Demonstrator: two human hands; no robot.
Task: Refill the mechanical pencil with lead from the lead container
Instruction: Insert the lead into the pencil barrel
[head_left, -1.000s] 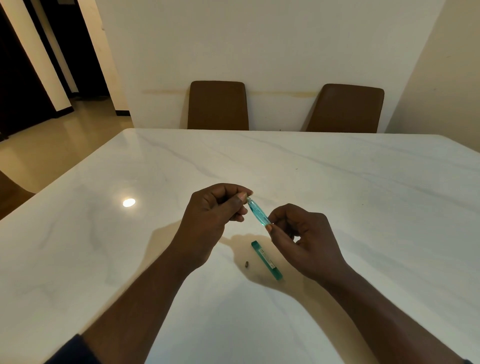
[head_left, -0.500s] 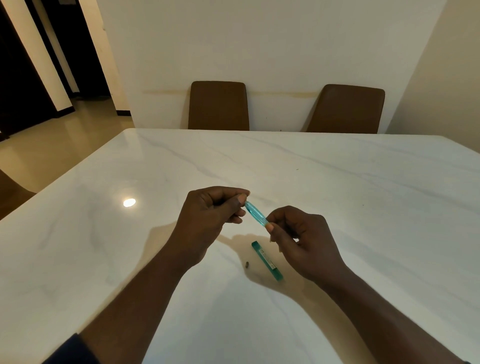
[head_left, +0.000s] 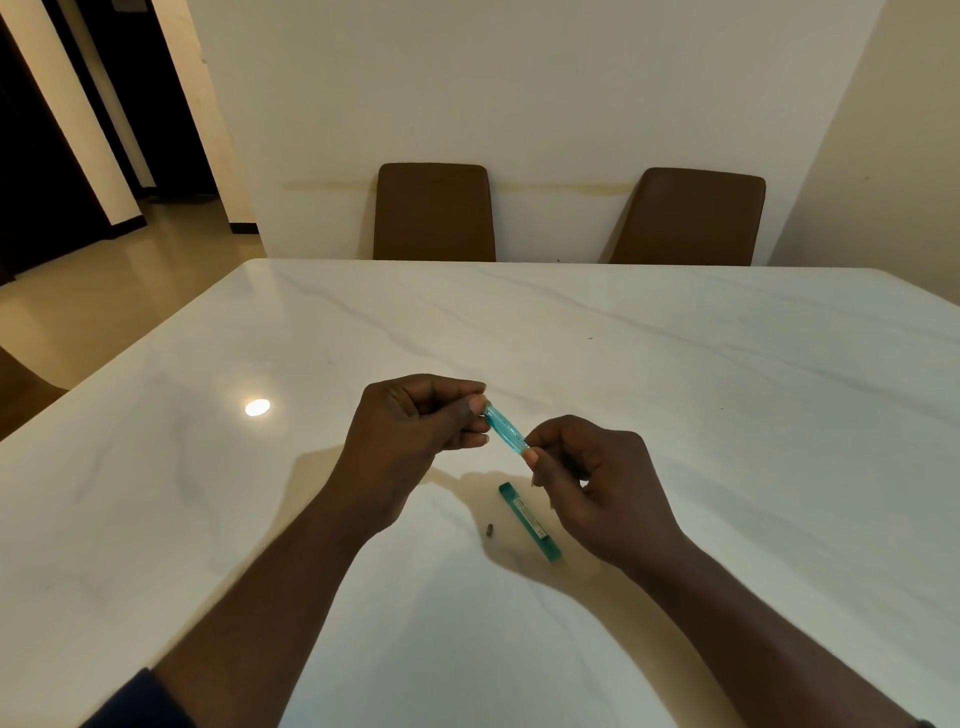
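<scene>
A translucent teal mechanical pencil (head_left: 505, 432) is held above the table between both hands. My left hand (head_left: 415, 431) pinches its far end between thumb and fingers. My right hand (head_left: 597, 483) grips its near end, and most of that end is hidden in the fingers. A green lead container (head_left: 529, 520) lies flat on the white marble table (head_left: 727, 415) just below my right hand. A small dark cap-like piece (head_left: 489, 529) lies on the table to the left of the container.
Two brown chairs (head_left: 434, 213) (head_left: 685, 218) stand at the table's far edge against the wall. A lamp reflection (head_left: 257, 407) shines on the table at the left. An open doorway and floor lie beyond the table's left side.
Both hands, with the pencil between them, have drifted slightly away from me and a little to the left. The container and small dark piece have not moved.
</scene>
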